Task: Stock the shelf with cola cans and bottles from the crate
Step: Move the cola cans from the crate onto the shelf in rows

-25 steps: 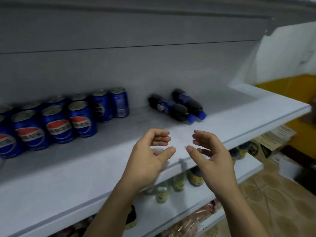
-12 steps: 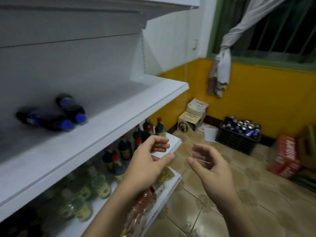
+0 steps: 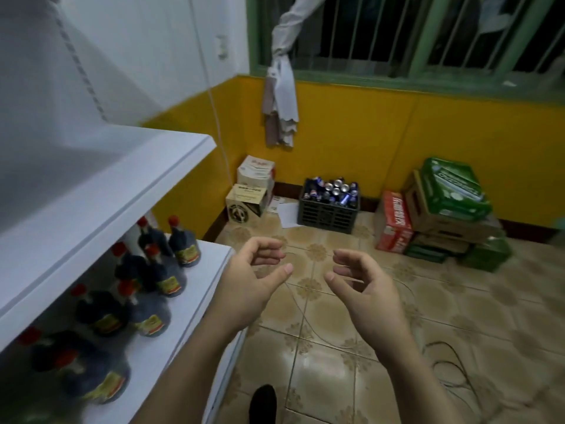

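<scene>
A black plastic crate (image 3: 328, 212) stands on the tiled floor against the yellow wall, far ahead of me. Several blue cola cans (image 3: 334, 190) show over its rim. The white upper shelf (image 3: 101, 191) runs along my left; the part in view holds nothing. My left hand (image 3: 253, 278) and my right hand (image 3: 363, 286) hover side by side at chest height, fingers loosely curled, both holding nothing. The cans and bottles placed on the shelf are out of view.
Dark sauce bottles with red caps (image 3: 159, 264) fill the lower shelf (image 3: 211, 264) at left. Cardboard boxes (image 3: 252, 191) sit left of the crate. A red carton (image 3: 394, 223) and green cartons (image 3: 452, 191) stack to its right. A cable (image 3: 452, 362) lies on the floor.
My view has swung right, away from the shelf with its cans and bottles, toward the crate on the floor. Both hands keep the same empty, loosely curled pose.
</scene>
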The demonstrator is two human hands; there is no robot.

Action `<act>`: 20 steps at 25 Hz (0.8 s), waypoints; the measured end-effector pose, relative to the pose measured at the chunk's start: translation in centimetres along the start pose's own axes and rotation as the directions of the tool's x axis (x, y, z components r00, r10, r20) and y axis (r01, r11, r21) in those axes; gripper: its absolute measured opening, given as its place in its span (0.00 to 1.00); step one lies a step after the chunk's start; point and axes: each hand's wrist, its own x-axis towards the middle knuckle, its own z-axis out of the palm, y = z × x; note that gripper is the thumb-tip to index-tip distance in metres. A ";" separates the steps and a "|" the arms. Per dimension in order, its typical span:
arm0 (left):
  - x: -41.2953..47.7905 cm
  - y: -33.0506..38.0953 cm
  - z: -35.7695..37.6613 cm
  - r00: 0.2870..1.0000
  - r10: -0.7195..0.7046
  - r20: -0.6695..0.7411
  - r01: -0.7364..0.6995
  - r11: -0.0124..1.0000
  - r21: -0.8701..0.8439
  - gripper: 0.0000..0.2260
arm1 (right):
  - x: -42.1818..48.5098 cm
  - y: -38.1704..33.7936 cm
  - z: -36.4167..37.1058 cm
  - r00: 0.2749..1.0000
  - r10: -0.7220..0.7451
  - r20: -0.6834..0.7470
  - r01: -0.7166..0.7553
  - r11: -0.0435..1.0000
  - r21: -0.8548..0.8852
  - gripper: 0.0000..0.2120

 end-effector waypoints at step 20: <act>30.2 -7.7 4.0 0.959 -0.185 0.213 0.217 0.966 -0.140 0.12 | 26.7 5.0 2.3 0.959 0.216 -0.184 -0.236 0.967 -0.094 0.14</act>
